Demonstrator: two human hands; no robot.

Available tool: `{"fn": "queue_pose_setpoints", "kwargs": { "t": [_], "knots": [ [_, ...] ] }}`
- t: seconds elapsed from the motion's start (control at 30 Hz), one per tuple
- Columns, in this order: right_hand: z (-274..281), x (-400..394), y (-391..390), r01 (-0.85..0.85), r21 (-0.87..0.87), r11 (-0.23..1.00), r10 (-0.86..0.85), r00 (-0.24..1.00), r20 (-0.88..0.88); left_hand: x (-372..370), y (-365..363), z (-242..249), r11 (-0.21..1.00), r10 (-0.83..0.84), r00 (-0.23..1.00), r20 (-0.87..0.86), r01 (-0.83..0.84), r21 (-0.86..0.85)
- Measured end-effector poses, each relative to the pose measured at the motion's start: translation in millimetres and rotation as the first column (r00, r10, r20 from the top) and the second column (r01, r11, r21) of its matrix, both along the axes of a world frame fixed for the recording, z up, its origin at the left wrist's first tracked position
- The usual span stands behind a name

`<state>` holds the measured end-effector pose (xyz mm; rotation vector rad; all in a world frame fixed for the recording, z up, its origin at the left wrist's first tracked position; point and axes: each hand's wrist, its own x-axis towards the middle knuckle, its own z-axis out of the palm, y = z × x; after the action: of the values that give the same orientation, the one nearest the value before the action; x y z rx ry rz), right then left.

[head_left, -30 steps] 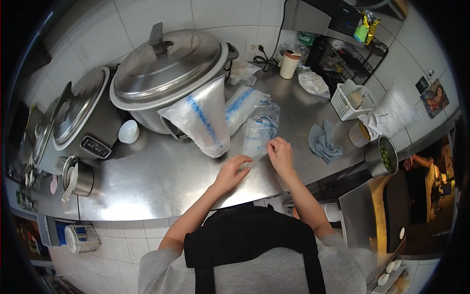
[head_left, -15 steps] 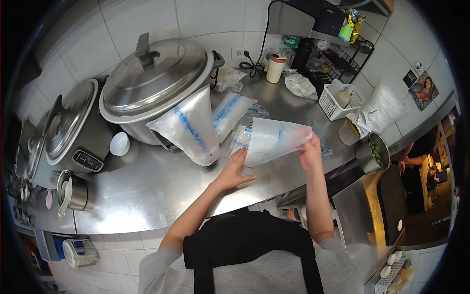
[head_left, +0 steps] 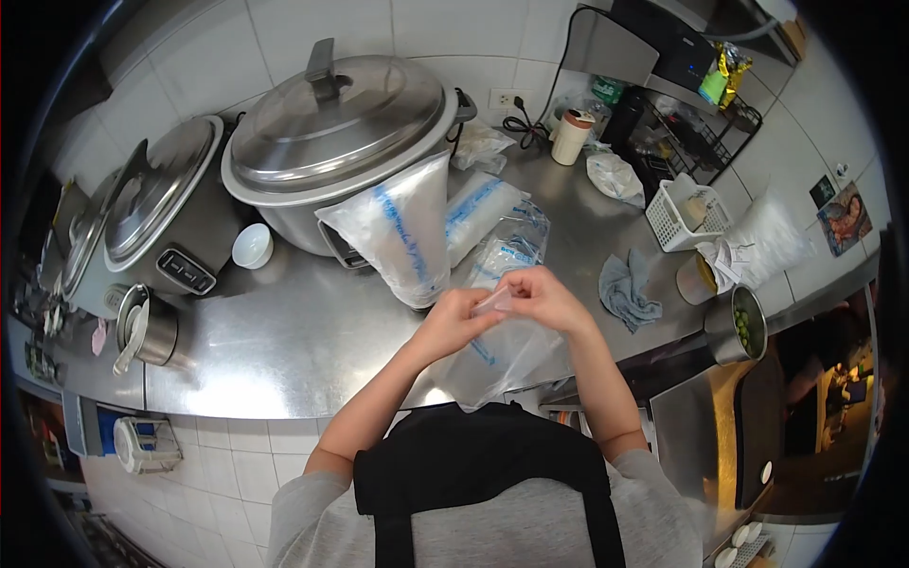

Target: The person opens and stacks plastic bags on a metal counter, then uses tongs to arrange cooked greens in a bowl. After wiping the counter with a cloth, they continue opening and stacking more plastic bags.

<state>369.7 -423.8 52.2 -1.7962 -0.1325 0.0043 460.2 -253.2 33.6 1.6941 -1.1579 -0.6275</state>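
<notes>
Between my hands hangs a clear plastic bag (head_left: 497,364) with blue print, its body falling toward my apron. My left hand (head_left: 453,320) pinches the upper edge, and my right hand (head_left: 542,299) grips the same edge right beside it. The fingertips of both hands nearly meet at a folded corner. Just beyond them, a clear packet of bags (head_left: 516,248) lies on the steel counter. A filled white bag with blue print (head_left: 398,227) leans against the large rice cooker (head_left: 331,142), and another printed bag (head_left: 481,213) lies beside it.
A grey-blue cloth (head_left: 629,292) lies on the steel counter (head_left: 284,341) to the right. Beyond it are a white basket (head_left: 677,222) and a metal pot of green fruit (head_left: 737,324). A white bowl (head_left: 253,246) and a steel container (head_left: 151,327) stand left.
The bag has come down and nearer my body, now hanging from both hands. My left hand, spread beside it before, has closed on its edge. The view has shifted, showing the cloth fully.
</notes>
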Motion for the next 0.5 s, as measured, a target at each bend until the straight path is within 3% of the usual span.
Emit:
{"fn": "queue_pose_setpoints", "kwargs": {
  "t": [0.07,0.1,0.13,0.17,0.2,0.23,0.27,0.33,0.4,0.5],
  "knots": [
    [-3.6,1.9,-15.6,0.216,0.079,0.973,-0.201,0.964,-0.173,9.9,11.6,-30.6,0.994,0.098,0.968,-0.23,-0.108,-0.034],
    [-21.4,4.1,-33.7,0.364,-0.028,0.931,-0.365,0.928,-0.069,12.5,22.1,-36.1,0.992,0.112,0.967,-0.229,-0.122,-0.033],
    [-36.6,0.2,-54.2,0.519,-0.065,0.852,-0.517,0.855,0.046,15.1,34.8,-40.8,0.962,0.209,0.918,-0.336,-0.255,-0.098],
    [-55.8,-5.2,-78.9,0.665,-0.224,0.712,-0.621,0.746,0.242,17.9,48.5,-44.3,0.908,0.292,0.847,-0.444,-0.391,-0.149],
    [-55.6,-17.1,-91.2,0.776,-0.429,0.462,-0.677,0.621,0.395,20.7,63.1,-47.1,0.899,0.311,0.84,-0.444,-0.412,-0.15],
    [-63.3,-28.7,-105.8,0.807,-0.536,0.25,-0.738,0.517,0.434,23.8,78.7,-49.4,0.869,0.356,0.781,-0.513,-0.478,-0.127],
    [-91.6,-45.2,-137.6,0.796,-0.59,0.136,-0.701,0.498,0.51,27.0,93.3,-50.5,0.834,0.395,0.714,-0.578,-0.542,-0.101],
    [-115.3,-75.0,-152.5,0.702,-0.693,-0.162,-0.783,0.336,0.524,32.9,120.1,-50.9,0.768,0.45,0.646,-0.617,-0.632,-0.101],
    [-135.0,-91.7,-159.6,0.557,-0.808,-0.19,-0.865,0.295,0.407,36.3,144.0,-50.8,0.695,0.496,0.57,-0.655,-0.713,-0.095],
    [-146.5,-87.9,-185.3,0.541,-0.835,-0.1,-0.878,0.346,0.329,36.7,166.5,-42.0,0.572,0.538,0.486,-0.688,-0.811,-0.126]
  ]
}}
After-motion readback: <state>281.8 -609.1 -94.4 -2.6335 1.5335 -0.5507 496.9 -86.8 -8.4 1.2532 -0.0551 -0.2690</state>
